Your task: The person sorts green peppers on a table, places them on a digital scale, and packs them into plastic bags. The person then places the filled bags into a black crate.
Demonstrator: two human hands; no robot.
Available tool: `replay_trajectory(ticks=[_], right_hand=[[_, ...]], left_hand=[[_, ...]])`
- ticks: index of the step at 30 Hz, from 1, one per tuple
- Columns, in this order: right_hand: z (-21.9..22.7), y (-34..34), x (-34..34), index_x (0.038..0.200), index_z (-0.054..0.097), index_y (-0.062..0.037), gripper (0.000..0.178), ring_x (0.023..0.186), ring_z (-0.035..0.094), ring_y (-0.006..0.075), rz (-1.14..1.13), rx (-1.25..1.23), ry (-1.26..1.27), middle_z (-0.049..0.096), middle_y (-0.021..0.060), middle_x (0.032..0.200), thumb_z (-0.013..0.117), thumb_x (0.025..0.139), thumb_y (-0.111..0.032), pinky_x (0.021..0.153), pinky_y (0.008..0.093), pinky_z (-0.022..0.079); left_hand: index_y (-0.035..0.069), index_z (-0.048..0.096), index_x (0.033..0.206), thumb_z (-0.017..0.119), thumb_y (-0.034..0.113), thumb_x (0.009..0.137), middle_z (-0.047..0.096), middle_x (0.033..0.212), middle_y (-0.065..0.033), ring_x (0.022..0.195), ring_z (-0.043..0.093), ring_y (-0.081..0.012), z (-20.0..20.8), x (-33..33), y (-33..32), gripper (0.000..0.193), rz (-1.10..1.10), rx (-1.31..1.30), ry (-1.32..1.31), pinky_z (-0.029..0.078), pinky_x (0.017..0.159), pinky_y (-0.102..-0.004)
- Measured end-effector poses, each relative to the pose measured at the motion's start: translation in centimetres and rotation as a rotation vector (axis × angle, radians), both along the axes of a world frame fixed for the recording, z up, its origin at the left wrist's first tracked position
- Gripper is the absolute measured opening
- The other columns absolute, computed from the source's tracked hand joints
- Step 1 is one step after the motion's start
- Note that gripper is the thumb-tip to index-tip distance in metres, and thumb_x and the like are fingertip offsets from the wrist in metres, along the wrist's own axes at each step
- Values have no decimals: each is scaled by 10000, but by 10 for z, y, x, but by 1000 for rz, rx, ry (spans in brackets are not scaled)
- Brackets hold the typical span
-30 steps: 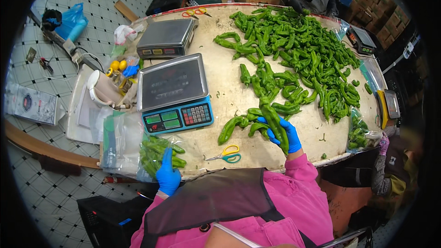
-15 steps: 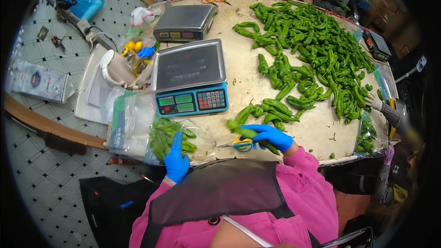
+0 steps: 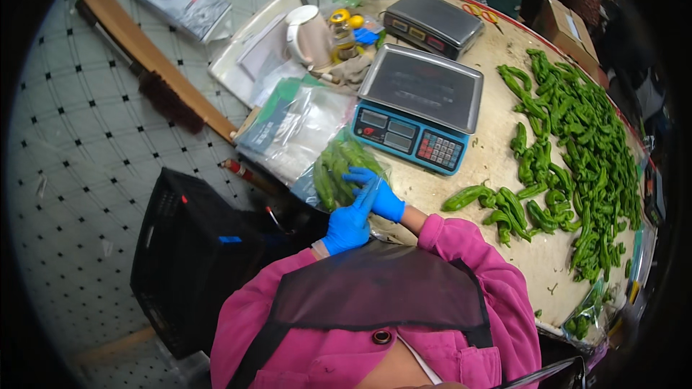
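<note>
A clear plastic bag of green peppers (image 3: 339,166) lies at the near edge of the round table (image 3: 497,137), in front of a blue-faced digital scale (image 3: 422,104). My left hand (image 3: 347,225) and my right hand (image 3: 375,191), both in blue gloves, meet at the bag's near end and pinch the plastic there. My fingers cover the mouth of the bag. A large heap of loose green peppers (image 3: 577,144) spreads over the table to the right, apart from both hands.
A second, dark scale (image 3: 432,21) stands farther back. A white kettle (image 3: 308,36), small tape rolls and flat plastic bags (image 3: 295,126) lie left of the scale. A black crate (image 3: 191,259) sits on the tiled floor at left. A cardboard box (image 3: 569,29) is far right.
My right hand left the loose peppers and scissors and came left to the bag, joining my left hand on it. My head turned left, shifting the table to the right.
</note>
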State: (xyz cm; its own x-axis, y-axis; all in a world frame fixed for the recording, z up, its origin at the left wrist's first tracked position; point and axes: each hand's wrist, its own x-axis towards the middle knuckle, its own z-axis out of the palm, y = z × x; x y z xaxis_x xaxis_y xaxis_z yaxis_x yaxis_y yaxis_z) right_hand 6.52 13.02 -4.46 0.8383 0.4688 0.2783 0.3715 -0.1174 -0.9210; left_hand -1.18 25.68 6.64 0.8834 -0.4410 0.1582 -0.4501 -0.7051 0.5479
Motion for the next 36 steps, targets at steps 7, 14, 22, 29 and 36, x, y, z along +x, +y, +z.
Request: replay_trajectory(ticks=[7, 14, 22, 29, 36], right_hand=[[40, -17, -30, 1304, 536, -40, 439, 1034, 603, 401, 31, -118, -216, 608, 248, 1171, 590, 874, -112, 870, 444, 497], [29, -155, -87, 1365, 495, -83, 590, 693, 673, 336, -871, -961, 160, 694, 132, 797, 629, 875, -384, 589, 414, 515], [-5, -190, -111, 1393, 491, -196, 718, 872, 663, 337, -989, -721, 306, 683, 180, 959, 732, 767, -453, 732, 424, 527], [10, -208, -180, 1183, 697, -123, 405, 906, 627, 185, -1004, 153, 434, 658, 102, 1050, 593, 803, -33, 759, 271, 508], [52, -210, -216, 1442, 442, -107, 541, 957, 631, 203, -744, 1031, 486, 529, 179, 1354, 499, 904, -103, 757, 287, 517]], left_hand=[[165, 364, 1491, 537, -43, 686, 448, 1450, -139, 603, 621, -350, -7, 2, 15, 849, 50, -95, -11, 489, 535, -421], [255, 566, 1349, 526, -28, 702, 378, 1522, -72, 653, 650, -327, -24, 10, 26, 707, -107, 6, -8, 521, 573, -379], [25, 535, 1367, 412, -116, 690, 594, 1311, -68, 648, 476, -12, 55, 84, 54, 703, 149, -494, 474, 367, 547, -151], [26, 530, 1361, 451, -51, 720, 587, 1338, -71, 534, 369, 21, 172, 142, 16, 651, 34, -740, 262, 301, 456, -143], [42, 466, 1425, 451, -133, 777, 554, 1375, -59, 640, 474, -32, 203, 232, -51, 672, -186, -607, -143, 431, 580, -192]])
